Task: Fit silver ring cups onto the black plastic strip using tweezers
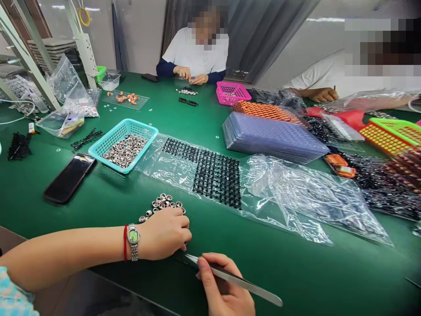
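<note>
My left hand (164, 233) rests at the near edge of the green table, its fingers curled downward with the tips pressed together. Whatever lies between them is hidden, though a bit of something dark shows just below the fingertips. Around the far side of that hand lie several small round metal cups (164, 199). In my right hand (226, 289) a pair of silver tweezers (243, 281) is held between thumb and fingers, the points directed left, close to the left fingertips. Beyond, rows of black connected parts (217, 175) lie on a clear plastic sheet (177, 171).
A turquoise basket (123, 169) holds many metal cups. Left of it lies a phone (69, 177). Stacked clear trays (272, 136) stand at centre right, beside plastic bags (315, 193) and a yellow-green basket (391, 131). Two people sit across the table, near a pink basket (232, 93).
</note>
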`<state>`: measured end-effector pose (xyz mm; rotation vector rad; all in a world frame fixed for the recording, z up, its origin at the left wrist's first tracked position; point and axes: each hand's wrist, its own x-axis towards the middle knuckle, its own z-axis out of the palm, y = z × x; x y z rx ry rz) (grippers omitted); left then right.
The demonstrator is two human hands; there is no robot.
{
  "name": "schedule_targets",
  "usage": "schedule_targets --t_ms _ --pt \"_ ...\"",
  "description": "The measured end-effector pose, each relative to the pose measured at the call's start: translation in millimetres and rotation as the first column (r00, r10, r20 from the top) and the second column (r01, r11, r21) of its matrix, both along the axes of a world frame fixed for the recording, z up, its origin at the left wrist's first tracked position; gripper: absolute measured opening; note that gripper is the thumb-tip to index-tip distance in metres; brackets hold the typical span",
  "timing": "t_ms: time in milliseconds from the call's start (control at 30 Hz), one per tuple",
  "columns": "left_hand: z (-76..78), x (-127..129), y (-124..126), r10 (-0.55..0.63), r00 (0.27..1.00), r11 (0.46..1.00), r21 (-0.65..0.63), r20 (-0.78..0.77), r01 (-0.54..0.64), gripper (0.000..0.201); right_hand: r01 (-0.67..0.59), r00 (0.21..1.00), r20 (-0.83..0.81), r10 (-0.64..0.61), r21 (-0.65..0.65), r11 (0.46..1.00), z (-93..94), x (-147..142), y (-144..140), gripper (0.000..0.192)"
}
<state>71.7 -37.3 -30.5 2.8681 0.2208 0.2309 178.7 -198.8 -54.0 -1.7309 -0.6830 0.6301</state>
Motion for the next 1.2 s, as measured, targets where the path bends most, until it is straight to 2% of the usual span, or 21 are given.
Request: schedule_targets --t_ms 100,167,267,333,467,600,700,967,1200 --pt "3.2 -4.5 2.2 -0.016 1.000 1.000 -0.015 0.016 0.017 0.013 -0.076 0.996 0.038 0.076 -0.013 0.997 -4.7 13.9 -1.5 0.040" --pt "7.3 -12.6 1.5 0.018 0.999 0.999 -0.049 0.046 -0.015 0.003 -0.126 0.988 0.085 0.128 -0.019 0.992 -7.5 22.2 -2.7 0.038" --pt "13.3 -32.6 -6.0 0.151 0.980 0.968 -0.219 0.132 -0.120 0.020 -0.150 0.977 0.156 0.149 0.001 0.989 -9.0 23.3 -2.7 0.032" --pt "14.7 -47.9 -16.5 0.229 0.959 0.928 -0.336 0.164 -0.164 0.022 -0.177 0.967 0.190 0.169 0.027 0.984 -8.7 16.6 -0.6 0.028" --pt "9.3 -69.2 -45.4 0.279 0.947 0.893 -0.406 0.161 -0.194 0.028 -0.195 0.958 0.222 0.181 0.044 0.980 -10.1 2.8 5.7 0.027" --pt "-0.6 -72.5 -68.4 0.339 0.923 0.879 -0.410 0.183 -0.242 0.037 -0.215 0.953 0.224 0.203 0.029 0.976 -14.1 3.1 8.1 0.026" --pt "-5.7 -68.8 -75.2 0.393 0.889 0.875 -0.392 0.236 -0.283 0.038 -0.212 0.952 0.227 0.204 0.011 0.977 -14.8 4.9 8.2 0.026" --pt "-6.5 -59.8 -74.7 0.442 0.848 0.880 -0.327 0.292 -0.345 0.036 -0.241 0.944 0.232 0.236 -0.007 0.971 -14.4 4.0 6.1 0.024" --pt "-6.4 -57.2 -73.8 0.427 0.860 0.887 -0.312 0.277 -0.340 0.035 -0.280 0.952 0.142 0.270 0.055 0.958 -12.7 9.3 8.3 0.014"
